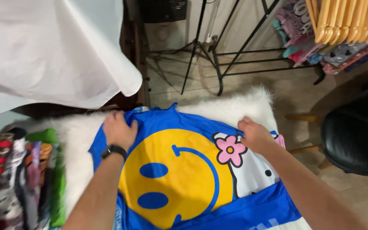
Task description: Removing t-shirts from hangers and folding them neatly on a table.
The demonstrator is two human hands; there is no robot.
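Around us: a row of folded garments at left, a white sheet above it, wooden hangers on a black rack, a black chair at right. Our left hand and right hand each pinch the far edge of the blue shirt, glossy, printed with a yellow smiley, lying flat on white fur.
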